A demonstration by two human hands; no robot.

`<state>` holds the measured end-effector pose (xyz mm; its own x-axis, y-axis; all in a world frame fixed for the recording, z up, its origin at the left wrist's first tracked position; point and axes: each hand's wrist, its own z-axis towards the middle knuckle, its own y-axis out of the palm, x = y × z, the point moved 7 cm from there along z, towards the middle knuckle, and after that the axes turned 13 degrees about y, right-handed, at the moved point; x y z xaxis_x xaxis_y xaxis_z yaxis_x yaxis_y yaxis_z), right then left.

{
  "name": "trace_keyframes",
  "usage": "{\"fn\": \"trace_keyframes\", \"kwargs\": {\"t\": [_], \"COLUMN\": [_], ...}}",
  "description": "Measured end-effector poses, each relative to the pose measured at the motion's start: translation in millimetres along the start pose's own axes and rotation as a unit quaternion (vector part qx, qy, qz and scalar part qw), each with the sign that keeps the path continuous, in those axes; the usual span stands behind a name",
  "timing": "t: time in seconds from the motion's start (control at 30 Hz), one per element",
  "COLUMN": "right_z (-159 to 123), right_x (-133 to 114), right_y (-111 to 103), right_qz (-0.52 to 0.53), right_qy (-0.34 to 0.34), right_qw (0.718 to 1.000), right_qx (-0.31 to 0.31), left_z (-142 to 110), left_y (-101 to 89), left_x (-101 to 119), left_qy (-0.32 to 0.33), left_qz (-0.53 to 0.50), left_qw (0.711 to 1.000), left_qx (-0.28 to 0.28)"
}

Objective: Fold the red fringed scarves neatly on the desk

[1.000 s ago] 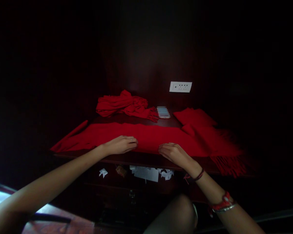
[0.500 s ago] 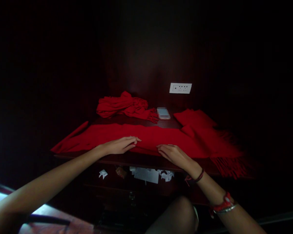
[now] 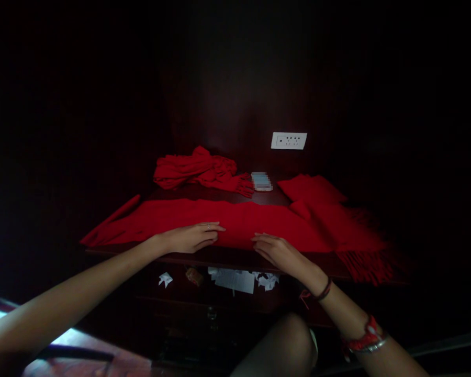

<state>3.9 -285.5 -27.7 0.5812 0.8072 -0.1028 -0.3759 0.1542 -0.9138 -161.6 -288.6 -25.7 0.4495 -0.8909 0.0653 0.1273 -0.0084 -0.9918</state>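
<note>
A long red scarf (image 3: 239,212) lies spread sideways along the dark shelf, its right end fringed. My left hand (image 3: 192,238) rests at the scarf's near edge, with a ring on one finger. Its index finger is stretched over the cloth and the other fingers bend slightly. My right hand (image 3: 277,248) touches the same edge further right, fingers extended onto the cloth. Both hands look open; their undersides and thumbs are mostly hidden. Behind the long scarf, a bunched red scarf (image 3: 196,167) lies at the left and a flat folded red cloth (image 3: 314,187) at the right.
A small pale blurred object (image 3: 261,181) lies at the back, below a white wall socket (image 3: 289,140). Under the shelf edge (image 3: 220,256), a lower compartment holds papers (image 3: 234,280), crumpled white pieces (image 3: 267,281) and a brownish packet (image 3: 194,276). My knee (image 3: 290,340) is close below.
My left hand has shifted slightly down and its index finger is straighter. The scarf's near edge between the hands looks smoother. My right hand has barely moved.
</note>
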Motion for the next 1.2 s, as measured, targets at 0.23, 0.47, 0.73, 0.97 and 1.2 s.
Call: {"fn": "trace_keyframes", "kwargs": {"t": [0.23, 0.47, 0.73, 0.97, 1.2], "right_z": [-4.2, -5.1, -2.0, 1.0, 1.8], "right_x": [2.5, 14.1, 20.6, 17.1, 22.8], "right_y": [-0.1, 3.5, 2.1, -0.7, -4.9], "right_qz": [0.019, 0.102, 0.164, 0.152, 0.122], "right_qy": [0.001, 0.062, 0.086, 0.092, 0.086], "right_qw": [1.000, 0.993, 0.982, 0.983, 0.987], "right_qx": [-0.002, -0.025, -0.041, -0.049, -0.055], "left_z": [37.2, 58.4, 35.9, 69.6, 70.2], "left_y": [-11.3, 31.2, 29.9, 16.2, 42.3], "left_x": [-7.5, -25.6, -48.0, -47.4, -61.1], "left_qy": [-0.042, -0.115, -0.217, -0.212, -0.242], "left_qz": [-0.015, -0.007, -0.035, 0.017, -0.007], "left_qw": [0.999, 0.993, 0.972, 0.977, 0.970], "left_qx": [0.019, -0.033, -0.080, 0.016, -0.033]}}
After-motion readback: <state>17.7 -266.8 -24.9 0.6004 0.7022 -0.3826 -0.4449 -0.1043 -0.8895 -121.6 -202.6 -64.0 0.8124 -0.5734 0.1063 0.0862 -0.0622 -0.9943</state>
